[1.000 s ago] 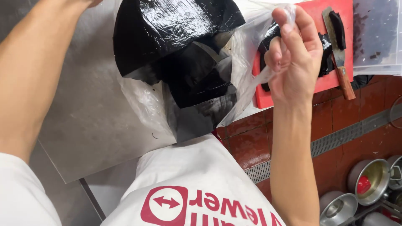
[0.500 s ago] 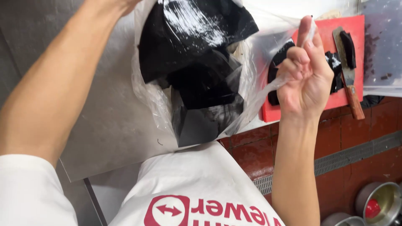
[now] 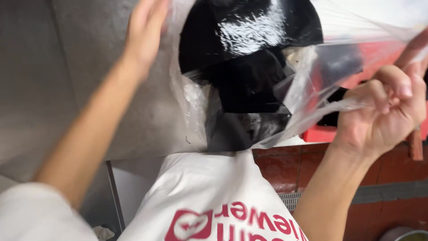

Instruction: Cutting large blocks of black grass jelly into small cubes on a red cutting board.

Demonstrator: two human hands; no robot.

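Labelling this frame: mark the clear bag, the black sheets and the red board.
clear bag (image 3: 312, 96), head view, stretched side wall
black sheets (image 3: 249, 85), head view, middle of the stack inside
red board (image 3: 318, 134), head view, lower edge

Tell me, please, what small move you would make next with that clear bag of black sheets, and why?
Probably draw the two hands apart a little to spread the mouth wider. The left hand grips one edge of the clear plastic bag and the right hand pinches the other, but the film sags and creases over the glossy black sheets, so the opening looks partly closed.
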